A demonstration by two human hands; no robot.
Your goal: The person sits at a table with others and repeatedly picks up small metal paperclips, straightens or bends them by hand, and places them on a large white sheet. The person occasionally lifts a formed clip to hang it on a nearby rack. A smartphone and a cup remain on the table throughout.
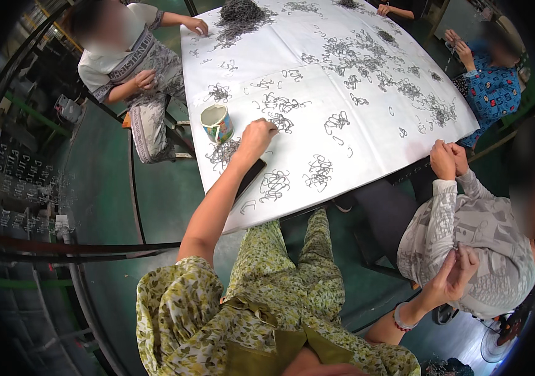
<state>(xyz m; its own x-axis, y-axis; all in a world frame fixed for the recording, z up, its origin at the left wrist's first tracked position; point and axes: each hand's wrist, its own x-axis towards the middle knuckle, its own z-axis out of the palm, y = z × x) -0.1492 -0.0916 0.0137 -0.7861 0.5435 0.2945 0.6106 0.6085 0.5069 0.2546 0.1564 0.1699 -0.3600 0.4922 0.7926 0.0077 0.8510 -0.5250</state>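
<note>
My left hand [257, 140] reaches over the white-covered table [367, 147], its fingers curled together at the edge of a small pile of dark, curved metal hooks [285, 123]. Whatever lies between those fingertips is hidden. Out to the right, off the table, my right hand [454, 276] is raised with thumb and fingertips pinched together; anything in the pinch is too small to make out. A patterned cup [218, 125] stands just left of my left hand. Partly under my left forearm lies a dark phone [251, 175]. More hook piles [319, 172] are spread near me.
A large dark heap of hooks [240, 14] sits at the far end, with loose hooks [358, 56] scattered beyond the middle. Co-workers sit around the table: one at left [148, 69], one close at right [468, 244], one in blue [495, 81]. A fan [499, 343] stands at lower right.
</note>
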